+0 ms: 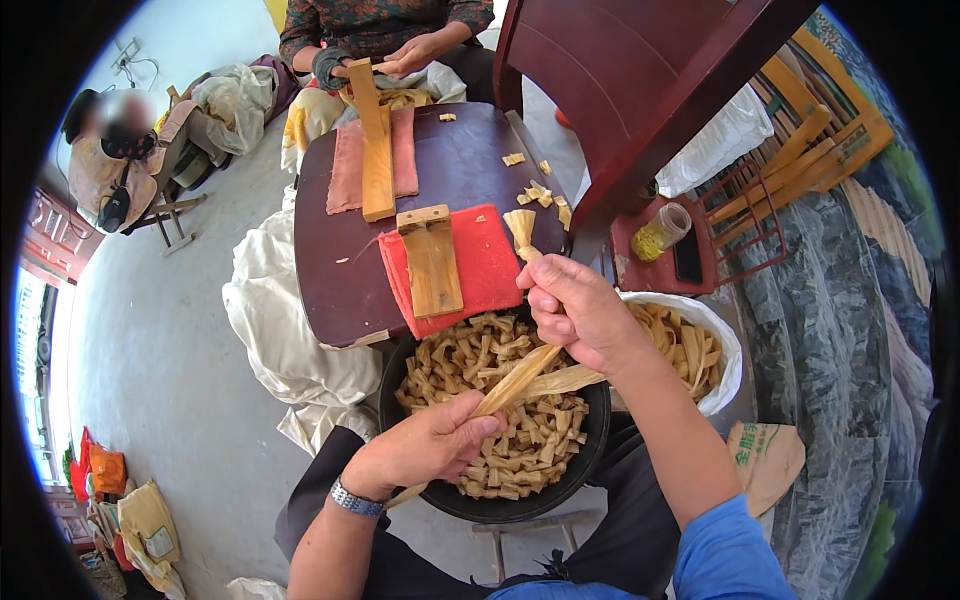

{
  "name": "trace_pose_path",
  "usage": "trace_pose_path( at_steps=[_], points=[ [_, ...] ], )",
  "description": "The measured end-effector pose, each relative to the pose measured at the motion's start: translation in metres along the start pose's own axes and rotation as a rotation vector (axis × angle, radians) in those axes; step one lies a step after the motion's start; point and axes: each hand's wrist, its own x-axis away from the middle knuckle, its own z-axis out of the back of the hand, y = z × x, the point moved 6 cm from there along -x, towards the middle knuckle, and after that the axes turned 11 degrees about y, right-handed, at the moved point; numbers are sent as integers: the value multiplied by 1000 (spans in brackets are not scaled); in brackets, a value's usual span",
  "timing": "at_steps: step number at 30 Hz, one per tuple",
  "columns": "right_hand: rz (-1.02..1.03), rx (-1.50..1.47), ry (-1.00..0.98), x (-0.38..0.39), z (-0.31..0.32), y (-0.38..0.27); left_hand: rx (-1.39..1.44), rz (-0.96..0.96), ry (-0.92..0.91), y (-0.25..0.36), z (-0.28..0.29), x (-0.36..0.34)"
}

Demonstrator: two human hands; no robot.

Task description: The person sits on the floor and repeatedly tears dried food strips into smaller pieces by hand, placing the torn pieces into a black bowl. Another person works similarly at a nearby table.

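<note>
My left hand (pixel 430 440) and my right hand (pixel 578 312) are both closed on a tan, flat, pliable strip (pixel 520 378), stretched between them above a black tub (pixel 597 425). A knotted bundle (pixel 522 238) with a frayed, fanned end sticks up from my right hand's thumb and fingers. Another length of strip crosses below toward my right wrist. Beneath my hands, the tub is heaped with small tan knots (pixel 535 450). What kind of material the strip is, I cannot tell for sure.
Beyond the tub stands a dark red table (pixel 330 270) with a wooden block (pixel 432 268) on a red cloth (pixel 490 265) and several cut pieces (pixel 538 193). A white-lined container (pixel 730 355) of strips sits right. Across the table, another person's hands (pixel 415 52) work at a wooden board (pixel 374 150).
</note>
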Motion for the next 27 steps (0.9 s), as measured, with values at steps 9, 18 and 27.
trace_pose_path(
  at_steps=[9,18,27],
  points=[
    [20,387,86,32,27,10,-139,-32,79,-9,-11,12],
    [250,914,111,92,50,93,131,43,170,-69,-77,79],
    [1302,1074,58,245,-20,72,1056,-308,415,-77,-89,94]
  ],
)
